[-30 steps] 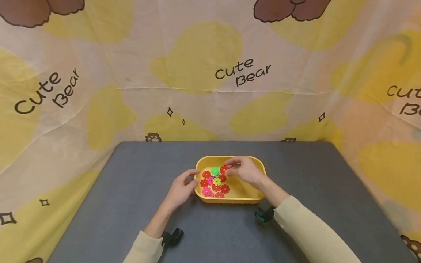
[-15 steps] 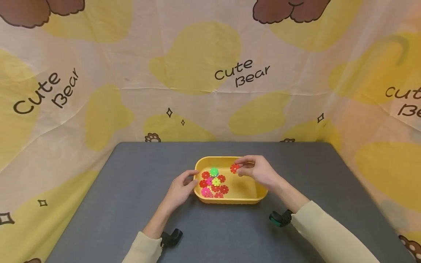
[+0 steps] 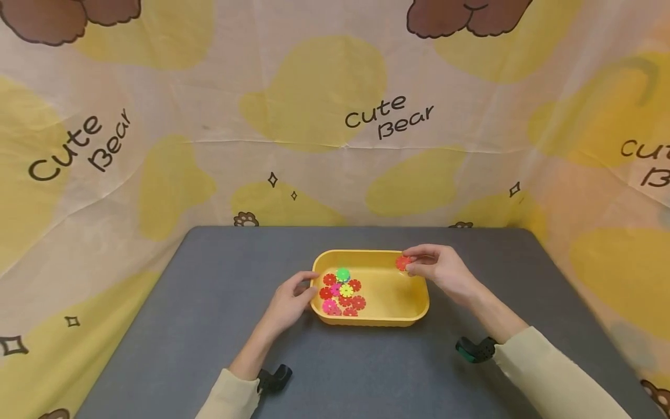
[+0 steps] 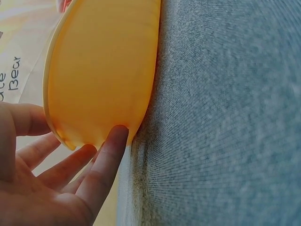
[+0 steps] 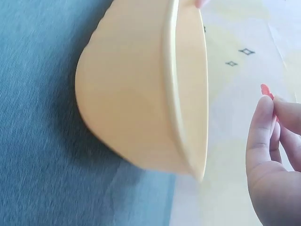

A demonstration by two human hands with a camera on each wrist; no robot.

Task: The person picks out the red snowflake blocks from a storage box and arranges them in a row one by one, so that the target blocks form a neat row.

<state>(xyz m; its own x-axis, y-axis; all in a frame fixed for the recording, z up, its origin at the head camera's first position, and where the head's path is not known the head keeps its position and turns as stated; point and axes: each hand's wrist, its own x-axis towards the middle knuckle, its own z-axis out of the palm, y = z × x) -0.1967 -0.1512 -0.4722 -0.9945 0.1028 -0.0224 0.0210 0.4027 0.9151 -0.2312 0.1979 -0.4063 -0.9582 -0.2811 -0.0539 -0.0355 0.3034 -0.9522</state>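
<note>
the right-hand grip [image 3: 445,270] pinches a notched red plastic disc [image 3: 402,263] near a yellow rounded-rectangular tray [image 3: 392,298]; the left-hand grip [image 3: 288,299], unclenched, touches its end.

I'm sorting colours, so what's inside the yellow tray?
Red, pink, green and yellow notched discs lie bunched toward the left end of the tray; whatever the overlapping discs cover is hidden.

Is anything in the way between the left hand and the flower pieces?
The yellow tray's end wall stands between most of the left hand and the flower pieces; nothing visible blocks them from above.
</note>
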